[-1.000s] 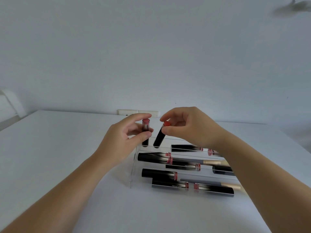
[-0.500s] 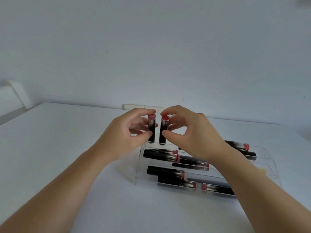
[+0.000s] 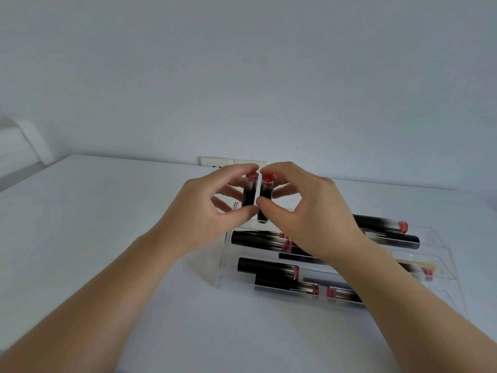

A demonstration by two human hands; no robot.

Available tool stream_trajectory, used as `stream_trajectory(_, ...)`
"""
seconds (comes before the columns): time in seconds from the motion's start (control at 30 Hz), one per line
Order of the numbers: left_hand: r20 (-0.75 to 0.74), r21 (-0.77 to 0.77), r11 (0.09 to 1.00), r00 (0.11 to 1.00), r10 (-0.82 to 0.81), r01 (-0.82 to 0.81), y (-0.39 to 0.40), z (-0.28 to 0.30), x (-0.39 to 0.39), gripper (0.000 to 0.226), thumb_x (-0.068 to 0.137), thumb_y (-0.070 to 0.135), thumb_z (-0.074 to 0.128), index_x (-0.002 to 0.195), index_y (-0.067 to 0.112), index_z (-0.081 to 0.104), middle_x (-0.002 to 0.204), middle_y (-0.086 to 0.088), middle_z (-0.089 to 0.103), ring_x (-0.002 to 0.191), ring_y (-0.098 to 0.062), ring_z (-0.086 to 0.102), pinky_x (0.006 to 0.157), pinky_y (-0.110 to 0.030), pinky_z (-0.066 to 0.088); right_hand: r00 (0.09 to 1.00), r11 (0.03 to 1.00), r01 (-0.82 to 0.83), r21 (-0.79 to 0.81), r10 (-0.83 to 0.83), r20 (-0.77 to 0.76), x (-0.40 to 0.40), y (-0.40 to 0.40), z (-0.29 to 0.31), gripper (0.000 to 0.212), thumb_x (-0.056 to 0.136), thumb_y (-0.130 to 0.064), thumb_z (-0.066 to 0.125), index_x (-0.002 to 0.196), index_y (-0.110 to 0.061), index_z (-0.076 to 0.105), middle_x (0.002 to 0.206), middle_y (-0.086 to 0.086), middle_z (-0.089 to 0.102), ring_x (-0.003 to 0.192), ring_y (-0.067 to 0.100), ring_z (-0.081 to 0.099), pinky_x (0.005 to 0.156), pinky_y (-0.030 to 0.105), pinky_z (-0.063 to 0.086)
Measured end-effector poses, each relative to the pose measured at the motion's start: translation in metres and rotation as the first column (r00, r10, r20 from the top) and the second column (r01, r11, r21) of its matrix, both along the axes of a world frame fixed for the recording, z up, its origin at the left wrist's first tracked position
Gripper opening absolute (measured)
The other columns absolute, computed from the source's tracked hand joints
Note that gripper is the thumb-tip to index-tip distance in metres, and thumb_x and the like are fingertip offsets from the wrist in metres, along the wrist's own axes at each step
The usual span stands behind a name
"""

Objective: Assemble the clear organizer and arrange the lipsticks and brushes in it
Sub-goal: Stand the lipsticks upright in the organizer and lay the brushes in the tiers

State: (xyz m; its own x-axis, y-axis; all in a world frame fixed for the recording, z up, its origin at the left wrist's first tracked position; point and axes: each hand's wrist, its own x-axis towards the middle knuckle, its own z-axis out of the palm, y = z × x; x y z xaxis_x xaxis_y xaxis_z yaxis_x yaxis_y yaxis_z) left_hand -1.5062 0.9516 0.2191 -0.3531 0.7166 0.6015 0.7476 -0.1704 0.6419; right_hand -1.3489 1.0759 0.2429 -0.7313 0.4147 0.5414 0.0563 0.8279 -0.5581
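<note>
A clear stepped organizer (image 3: 443, 254) stands on the white table (image 3: 94, 238). Several black lipsticks with red ends lie flat on its tiers, one on the top step at the right (image 3: 382, 224). My left hand (image 3: 204, 216) pinches a pink-topped lipstick (image 3: 249, 193) held upright over the organizer's back left corner. Right beside it, my right hand (image 3: 309, 216) grips a red-topped lipstick (image 3: 266, 196), also upright. The two tubes stand side by side, almost touching. A beige brush handle (image 3: 419, 265) pokes out on the middle tier.
A white wall socket (image 3: 217, 162) sits at the table's far edge, just behind my hands. A white ledge (image 3: 21, 141) shows at the far left against the wall.
Both lipsticks went from tilted to upright and came together side by side. My hands closed in toward each other at the organizer's back left.
</note>
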Motion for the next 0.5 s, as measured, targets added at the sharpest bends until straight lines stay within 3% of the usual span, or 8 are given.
stream_trajectory(0.17,0.024,0.001,1.0,1.0,-0.012,0.012,-0.0021,-0.0004,-0.0013,0.056,0.079,0.021,0.07,0.129,0.045,0.059,0.108,0.022,0.074,0.099,-0.009,0.074,0.076,-0.027,0.059,1.0,1.0,-0.007,-0.029,0.007,0.027,0.0014,0.0031,-0.0034,0.041,0.087,-0.026,0.067,0.116,-0.049,0.051,0.09,-0.033,0.065,0.09,-0.015,0.063,0.068,0.007,0.048)
stream_trajectory(0.27,0.012,0.014,1.0,1.0,0.014,-0.014,-0.0004,0.0004,0.0007,0.055,0.076,0.028,0.074,0.127,0.045,0.059,0.101,0.022,0.072,0.094,-0.009,0.073,0.072,-0.024,0.058,0.999,0.999,0.028,-0.024,-0.028,0.019,-0.0004,0.0032,-0.0042,0.039,0.087,-0.031,0.069,0.116,-0.05,0.05,0.087,-0.028,0.065,0.086,-0.01,0.065,0.065,0.016,0.054)
stream_trajectory(0.5,-0.05,0.033,0.998,0.997,0.054,-0.052,0.0006,-0.0002,-0.0008,0.063,0.078,0.014,0.085,0.127,0.045,0.061,0.102,0.023,0.068,0.095,-0.006,0.068,0.065,-0.014,0.055,0.997,0.995,0.08,0.052,-0.08,0.012,-0.0003,0.0015,-0.0049,0.04,0.087,-0.036,0.071,0.122,-0.046,0.055,0.087,-0.026,0.064,0.082,-0.003,0.065,0.072,0.028,0.057)
